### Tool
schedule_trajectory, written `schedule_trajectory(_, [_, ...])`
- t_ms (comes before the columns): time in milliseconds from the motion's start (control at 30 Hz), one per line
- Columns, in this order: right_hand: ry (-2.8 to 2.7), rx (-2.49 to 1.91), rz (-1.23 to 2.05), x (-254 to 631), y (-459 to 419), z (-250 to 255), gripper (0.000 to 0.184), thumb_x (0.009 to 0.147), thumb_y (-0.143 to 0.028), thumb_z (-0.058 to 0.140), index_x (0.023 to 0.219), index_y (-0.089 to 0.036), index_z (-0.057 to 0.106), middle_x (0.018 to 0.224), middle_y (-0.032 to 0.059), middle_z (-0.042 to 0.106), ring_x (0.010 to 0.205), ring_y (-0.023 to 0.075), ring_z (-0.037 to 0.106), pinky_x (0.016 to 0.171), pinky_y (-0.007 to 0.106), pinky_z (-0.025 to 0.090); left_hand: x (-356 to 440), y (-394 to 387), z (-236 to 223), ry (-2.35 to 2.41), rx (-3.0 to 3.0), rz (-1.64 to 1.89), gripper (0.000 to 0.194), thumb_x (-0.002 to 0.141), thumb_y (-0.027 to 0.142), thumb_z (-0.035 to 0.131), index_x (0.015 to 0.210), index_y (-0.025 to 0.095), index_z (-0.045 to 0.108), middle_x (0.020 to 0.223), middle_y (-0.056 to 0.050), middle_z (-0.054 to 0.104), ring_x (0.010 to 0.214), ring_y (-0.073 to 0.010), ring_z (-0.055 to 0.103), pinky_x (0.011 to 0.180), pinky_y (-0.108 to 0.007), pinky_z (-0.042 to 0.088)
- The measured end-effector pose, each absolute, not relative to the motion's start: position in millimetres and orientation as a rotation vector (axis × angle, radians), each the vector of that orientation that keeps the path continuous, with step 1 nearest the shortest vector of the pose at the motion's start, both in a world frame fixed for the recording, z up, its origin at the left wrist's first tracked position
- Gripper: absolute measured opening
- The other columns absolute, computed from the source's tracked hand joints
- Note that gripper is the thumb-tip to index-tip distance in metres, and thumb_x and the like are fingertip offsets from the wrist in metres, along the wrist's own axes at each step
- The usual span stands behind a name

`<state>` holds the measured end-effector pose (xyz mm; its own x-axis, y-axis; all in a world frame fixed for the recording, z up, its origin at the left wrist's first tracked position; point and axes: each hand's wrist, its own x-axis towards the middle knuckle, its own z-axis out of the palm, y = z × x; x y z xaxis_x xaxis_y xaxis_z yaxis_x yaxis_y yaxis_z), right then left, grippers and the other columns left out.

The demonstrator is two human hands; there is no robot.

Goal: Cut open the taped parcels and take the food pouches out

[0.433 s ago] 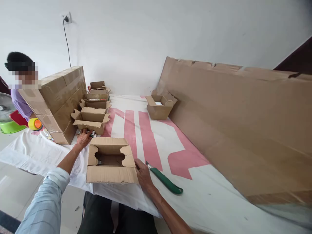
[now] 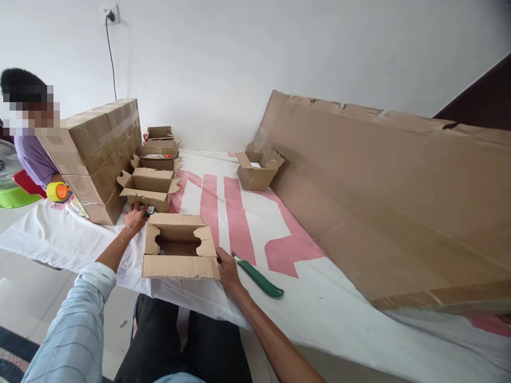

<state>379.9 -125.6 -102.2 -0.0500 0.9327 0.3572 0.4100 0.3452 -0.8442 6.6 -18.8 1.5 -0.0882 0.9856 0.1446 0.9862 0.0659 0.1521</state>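
Observation:
An open cardboard box [image 2: 181, 267] with its flaps spread stands at the table's front edge. My right hand [image 2: 228, 266] grips its right side, the fingertips partly hidden by the box. My left hand [image 2: 136, 217] reaches beyond the box's left corner, fingers curled down over something too small to make out. A small white and green item [image 2: 149, 210] shows beside those fingers. Just behind it is another open cardboard box [image 2: 149, 191]. A green-handled utility knife [image 2: 259, 279] lies on the cloth to the right of my right hand.
A stack of taped cartons [image 2: 106, 159] stands at the left, with a row of open boxes [image 2: 157, 151] beside it. Yellow tape [image 2: 58, 191] lies near a person in purple [image 2: 34, 157]. Farther back sits another box [image 2: 257, 173] by a large cardboard sheet [image 2: 359, 197].
The view has shifted slightly, so most things sit a little higher in the picture. My left hand stays by the small item, and my right hand keeps its hold on the box.

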Motion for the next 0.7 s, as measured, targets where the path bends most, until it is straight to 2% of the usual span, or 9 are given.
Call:
schedule_trajectory(133, [-1.602,-1.246,0.712,379,-126,-103,0.027,0.098,-0.044,0.060,0.096,-0.026,0.079,0.079,0.0022,0.075,0.075,0.0239,0.065,0.067,0.032,0.053,5,-28,3,-2.267,-2.143,-0.492,0.052,0.098,0.023,0.072,0.149,0.030,0.075,0.164,-0.018,0.059,0.152,-0.0438,0.054,0.119,-0.064,0.053])
schedule_trajectory(267, [-1.567,-1.261,0.737,378,-125,-104,0.027,0.096,-0.046,0.060,0.095,-0.027,0.079,0.082,0.0031,0.076,0.079,0.0248,0.066,0.069,0.033,0.053,2,-44,11,-2.211,-2.172,-0.723,0.042,0.102,0.025,0.065,0.141,0.024,0.079,0.147,-0.016,0.069,0.137,-0.0337,0.067,0.119,-0.051,0.058])
schedule_trajectory(367, [-1.548,-1.264,0.747,377,-125,-104,0.029,0.095,-0.048,0.059,0.092,-0.026,0.078,0.084,0.0034,0.077,0.077,0.0239,0.066,0.070,0.033,0.052,4,-73,20,-2.144,-2.246,-0.972,0.037,0.109,0.033,0.057,0.137,0.021,0.079,0.136,-0.014,0.074,0.124,-0.0280,0.074,0.107,-0.044,0.065])
schedule_trajectory(433, [-1.534,-1.261,0.749,376,-127,-103,0.029,0.094,-0.048,0.058,0.089,-0.026,0.076,0.083,0.0035,0.076,0.076,0.0235,0.065,0.070,0.034,0.052,11,-102,26,-2.044,-2.341,-1.239,0.039,0.110,0.045,0.061,0.135,0.022,0.079,0.141,-0.014,0.074,0.127,-0.0297,0.074,0.098,-0.042,0.068])
schedule_trajectory(500, [-1.514,-1.253,0.748,374,-127,-101,0.028,0.094,-0.047,0.057,0.086,-0.026,0.074,0.083,0.0039,0.076,0.076,0.0236,0.065,0.072,0.035,0.052,23,-133,30,-1.948,-2.420,-1.324,0.042,0.108,0.054,0.067,0.138,0.027,0.079,0.152,-0.012,0.069,0.136,-0.0320,0.070,0.102,-0.044,0.068])
schedule_trajectory(567, [-1.487,-1.241,0.741,374,-127,-93,0.029,0.094,-0.046,0.054,0.086,-0.026,0.073,0.081,0.0043,0.075,0.076,0.0241,0.066,0.072,0.036,0.053,37,-160,31,-1.896,-2.478,-1.211,0.050,0.101,0.059,0.078,0.142,0.029,0.078,0.160,-0.012,0.063,0.147,-0.0354,0.064,0.116,-0.052,0.062])
schedule_trajectory(700, [-1.382,-1.229,0.666,384,-133,-56,0.029,0.097,-0.036,0.045,0.092,-0.025,0.071,0.085,0.0066,0.072,0.081,0.0258,0.066,0.076,0.040,0.056,54,-185,24,-1.860,-2.611,-1.007,0.065,0.093,0.061,0.088,0.146,0.026,0.076,0.170,-0.017,0.054,0.160,-0.0417,0.053,0.133,-0.061,0.048])
